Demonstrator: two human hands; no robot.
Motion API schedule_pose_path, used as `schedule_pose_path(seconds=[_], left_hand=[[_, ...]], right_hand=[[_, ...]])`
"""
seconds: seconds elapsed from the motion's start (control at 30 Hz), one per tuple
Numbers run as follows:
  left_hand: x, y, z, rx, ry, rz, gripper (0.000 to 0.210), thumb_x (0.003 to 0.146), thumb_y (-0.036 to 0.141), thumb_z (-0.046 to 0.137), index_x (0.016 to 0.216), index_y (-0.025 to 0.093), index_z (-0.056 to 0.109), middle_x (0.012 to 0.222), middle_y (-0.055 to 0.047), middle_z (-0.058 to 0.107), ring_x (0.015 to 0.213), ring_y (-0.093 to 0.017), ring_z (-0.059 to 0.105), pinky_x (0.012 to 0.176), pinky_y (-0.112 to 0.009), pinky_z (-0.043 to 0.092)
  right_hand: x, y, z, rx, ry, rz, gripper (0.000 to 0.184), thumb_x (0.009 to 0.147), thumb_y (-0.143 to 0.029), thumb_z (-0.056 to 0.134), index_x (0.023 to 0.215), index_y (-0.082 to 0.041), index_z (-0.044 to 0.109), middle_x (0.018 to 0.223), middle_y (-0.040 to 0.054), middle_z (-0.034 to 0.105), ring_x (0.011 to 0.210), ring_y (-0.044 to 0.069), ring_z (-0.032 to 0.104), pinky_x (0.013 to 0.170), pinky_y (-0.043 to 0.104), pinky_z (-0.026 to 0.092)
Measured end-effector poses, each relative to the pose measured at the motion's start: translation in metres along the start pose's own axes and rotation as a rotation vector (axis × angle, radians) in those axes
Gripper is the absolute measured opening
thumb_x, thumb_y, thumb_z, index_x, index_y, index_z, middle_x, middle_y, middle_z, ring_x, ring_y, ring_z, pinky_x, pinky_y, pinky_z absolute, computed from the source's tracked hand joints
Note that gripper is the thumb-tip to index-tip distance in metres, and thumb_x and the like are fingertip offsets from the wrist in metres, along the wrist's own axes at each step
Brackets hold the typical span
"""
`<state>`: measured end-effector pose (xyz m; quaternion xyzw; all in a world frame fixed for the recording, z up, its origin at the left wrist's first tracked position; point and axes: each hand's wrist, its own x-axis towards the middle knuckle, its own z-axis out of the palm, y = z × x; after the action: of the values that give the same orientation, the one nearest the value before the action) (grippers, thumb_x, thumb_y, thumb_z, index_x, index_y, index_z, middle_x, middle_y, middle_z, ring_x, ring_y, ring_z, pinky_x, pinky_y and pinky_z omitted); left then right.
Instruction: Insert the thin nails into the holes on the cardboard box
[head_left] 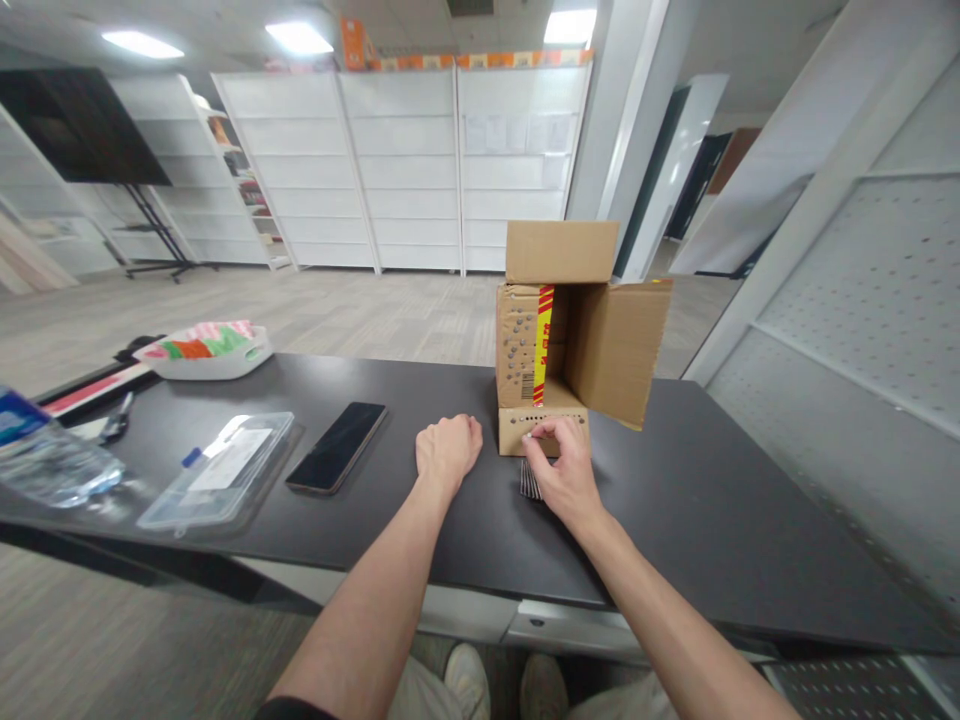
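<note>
A cardboard box (628,345) stands on the dark table with its opening towards me and its flaps folded out. Small round grey studs or holes dot its left flap, and a row of dark dots runs along the lower front flap (513,432). My right hand (562,465) is at that lower flap, thumb and forefinger pinched around something tiny and pale. Under its fingers, a row of thin dark strips (529,480) lies on the table, partly covered by the hand. My left hand (448,447) rests closed on the table, left of the box; its inside is hidden.
A black phone (337,448) and a clear plastic case (225,470) lie to the left. Beyond them are a white basket (217,366) with colourful packets and a crinkled clear plastic package (52,460). A perforated white panel (870,300) rises along the right.
</note>
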<state>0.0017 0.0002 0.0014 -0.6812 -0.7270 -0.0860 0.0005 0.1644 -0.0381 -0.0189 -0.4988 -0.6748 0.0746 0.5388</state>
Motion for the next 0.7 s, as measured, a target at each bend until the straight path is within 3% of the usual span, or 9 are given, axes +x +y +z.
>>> schedule_pose_path(seconds=[0.13, 0.4, 0.7], left_hand=[[0.0001, -0.0002, -0.0006, -0.006, -0.011, -0.003, 0.051, 0.09, 0.04, 0.026, 0.089, 0.017, 0.072, 0.085, -0.016, 0.07, 0.082, -0.029, 0.067, 0.073, -0.039, 0.048], [0.0006, -0.0001, -0.0017, -0.003, -0.032, -0.008, 0.051, 0.089, 0.04, 0.027, 0.091, 0.016, 0.072, 0.087, -0.017, 0.07, 0.085, -0.029, 0.067, 0.074, -0.039, 0.048], [0.0003, 0.0002, -0.0032, 0.007, -0.033, -0.01, 0.05, 0.089, 0.04, 0.027, 0.089, 0.017, 0.072, 0.086, -0.016, 0.07, 0.083, -0.029, 0.068, 0.072, -0.038, 0.049]], right_hand=[[0.0005, 0.0034, 0.001, 0.045, 0.083, 0.107, 0.004, 0.08, -0.024, 0.055, 0.08, -0.021, 0.053, 0.081, 0.0017, 0.056, 0.08, 0.018, 0.051, 0.075, 0.032, 0.04], [-0.0005, 0.0044, 0.0033, 0.178, 0.124, 0.271, 0.014, 0.081, -0.033, 0.056, 0.084, -0.019, 0.053, 0.079, 0.0014, 0.056, 0.073, 0.016, 0.052, 0.071, 0.031, 0.042], [-0.0005, 0.0091, 0.0069, 0.31, 0.154, 0.278, 0.019, 0.081, -0.038, 0.058, 0.086, -0.021, 0.053, 0.087, 0.0039, 0.06, 0.084, 0.019, 0.057, 0.081, 0.035, 0.046]])
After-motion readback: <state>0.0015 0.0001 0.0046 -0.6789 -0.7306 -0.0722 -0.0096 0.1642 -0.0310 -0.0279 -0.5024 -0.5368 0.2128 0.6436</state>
